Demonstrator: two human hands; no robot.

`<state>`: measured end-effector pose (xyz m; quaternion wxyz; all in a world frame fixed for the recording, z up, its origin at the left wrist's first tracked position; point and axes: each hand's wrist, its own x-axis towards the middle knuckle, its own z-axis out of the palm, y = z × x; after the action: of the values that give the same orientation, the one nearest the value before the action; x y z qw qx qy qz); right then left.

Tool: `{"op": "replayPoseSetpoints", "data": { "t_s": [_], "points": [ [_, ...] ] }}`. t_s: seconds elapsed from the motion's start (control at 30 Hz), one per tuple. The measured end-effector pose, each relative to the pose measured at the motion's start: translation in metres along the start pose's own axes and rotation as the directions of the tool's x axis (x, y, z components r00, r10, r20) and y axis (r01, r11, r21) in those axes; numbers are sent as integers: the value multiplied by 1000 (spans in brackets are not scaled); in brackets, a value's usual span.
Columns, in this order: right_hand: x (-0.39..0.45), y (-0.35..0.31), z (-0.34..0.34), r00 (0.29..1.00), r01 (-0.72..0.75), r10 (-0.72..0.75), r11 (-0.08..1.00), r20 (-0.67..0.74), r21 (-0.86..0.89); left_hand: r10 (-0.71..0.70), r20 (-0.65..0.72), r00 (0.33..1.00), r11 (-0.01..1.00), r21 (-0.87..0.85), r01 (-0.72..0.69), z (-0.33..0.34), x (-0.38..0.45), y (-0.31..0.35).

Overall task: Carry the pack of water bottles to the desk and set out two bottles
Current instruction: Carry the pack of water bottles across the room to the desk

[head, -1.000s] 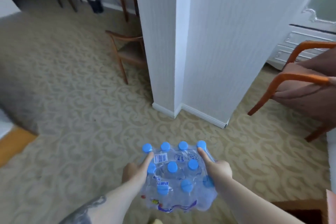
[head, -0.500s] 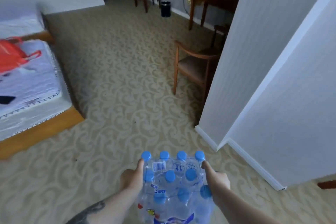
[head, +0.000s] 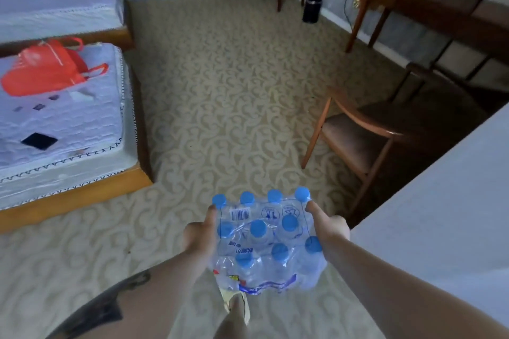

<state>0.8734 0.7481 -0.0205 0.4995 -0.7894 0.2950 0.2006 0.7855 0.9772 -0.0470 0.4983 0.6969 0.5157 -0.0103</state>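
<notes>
Clearly mid-carry, left hand (head: pixel 199 237) and right hand (head: pixel 329 227) clamp the pack of water bottles (head: pixel 265 239) at lower centre; next, probably, walk it to the dark tabletop (head: pixel 451 12) upper right

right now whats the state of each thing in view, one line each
pack of water bottles: still shrink-wrapped, caps up, held off the floor
left hand: gripping the pack's left side
right hand: gripping the pack's right side
red bag: lying slumped on the bed
near chair: upright, seat bare
black bin: upright by the wall
</notes>
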Motion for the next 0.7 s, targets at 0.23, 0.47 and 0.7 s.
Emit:
{"op": "replayPoseSetpoints", "data": {
  "t_s": [0.23, 0.47, 0.7],
  "points": [
    [74, -109, 71, 999, -37, 39, 995, -22, 91, 53, 22, 998, 999, -1, -53, 6, 131, 111],
    [144, -212, 105, 997, -71, 74, 992, -32, 103, 97, 84, 992, 985, 134, -108, 33, 226, 218],
    [260, -314, 137, 997, -63, 65, 996, -42, 56, 86, 80, 993, 967, 235, -102, 90, 328, 309]
  ]
}}
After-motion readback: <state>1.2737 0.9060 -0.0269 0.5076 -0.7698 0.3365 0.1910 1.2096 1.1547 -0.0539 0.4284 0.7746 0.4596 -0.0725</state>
